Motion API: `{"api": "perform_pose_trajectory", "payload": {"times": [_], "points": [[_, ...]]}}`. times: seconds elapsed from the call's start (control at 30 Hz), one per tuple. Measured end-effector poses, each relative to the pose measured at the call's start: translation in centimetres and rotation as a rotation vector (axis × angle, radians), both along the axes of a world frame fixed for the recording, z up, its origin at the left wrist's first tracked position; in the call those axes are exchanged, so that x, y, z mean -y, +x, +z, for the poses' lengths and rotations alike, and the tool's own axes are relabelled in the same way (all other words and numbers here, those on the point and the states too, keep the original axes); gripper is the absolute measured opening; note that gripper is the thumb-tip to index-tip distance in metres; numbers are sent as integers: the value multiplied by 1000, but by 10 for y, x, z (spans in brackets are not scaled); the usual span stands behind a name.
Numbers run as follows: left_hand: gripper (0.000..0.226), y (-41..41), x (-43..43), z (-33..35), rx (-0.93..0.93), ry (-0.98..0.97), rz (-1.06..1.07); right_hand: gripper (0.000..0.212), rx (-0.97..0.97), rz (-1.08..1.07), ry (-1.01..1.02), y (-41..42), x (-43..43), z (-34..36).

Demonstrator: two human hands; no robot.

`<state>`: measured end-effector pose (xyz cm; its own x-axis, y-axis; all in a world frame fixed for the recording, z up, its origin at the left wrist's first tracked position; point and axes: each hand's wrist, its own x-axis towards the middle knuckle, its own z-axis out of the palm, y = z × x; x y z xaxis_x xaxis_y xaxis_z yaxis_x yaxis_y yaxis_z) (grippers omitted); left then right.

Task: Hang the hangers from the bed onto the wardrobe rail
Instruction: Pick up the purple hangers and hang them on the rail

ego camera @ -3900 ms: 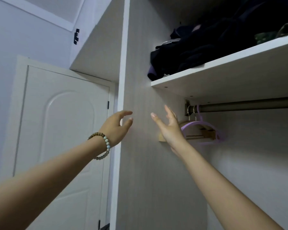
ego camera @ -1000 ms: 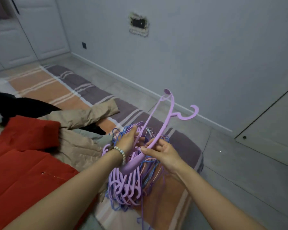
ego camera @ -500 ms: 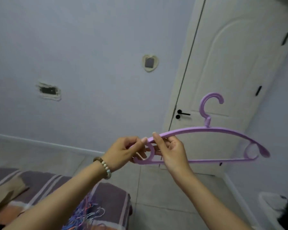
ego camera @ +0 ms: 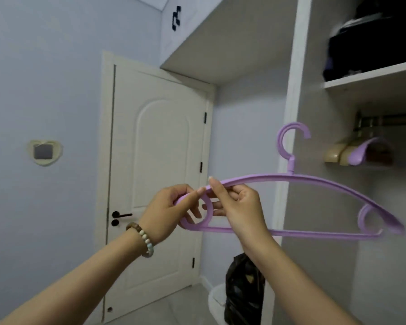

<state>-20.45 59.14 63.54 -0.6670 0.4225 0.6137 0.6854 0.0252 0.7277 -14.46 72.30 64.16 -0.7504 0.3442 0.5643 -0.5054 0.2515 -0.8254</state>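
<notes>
Your left hand [ego camera: 171,212] pinches the loop at the hanger's [ego camera: 314,180] left end, and your right hand [ego camera: 239,207] pinches its top arm just beside, mid-frame. The hanger lies level, hook up, stretching right. At the right edge, the rail [ego camera: 399,119] carries other hangers [ego camera: 359,151].
</notes>
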Motion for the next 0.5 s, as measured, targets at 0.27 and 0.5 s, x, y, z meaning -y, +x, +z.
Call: {"api": "perform_pose_trajectory", "payload": {"times": [0.27, 0.5], "points": [[52, 38, -201, 49, -69, 75, -90, 23, -50, -253, 55, 49, -186, 52], [39, 71, -336, 83, -91, 177, -53, 93, -218, -460, -9, 68, -312, 79]]}}
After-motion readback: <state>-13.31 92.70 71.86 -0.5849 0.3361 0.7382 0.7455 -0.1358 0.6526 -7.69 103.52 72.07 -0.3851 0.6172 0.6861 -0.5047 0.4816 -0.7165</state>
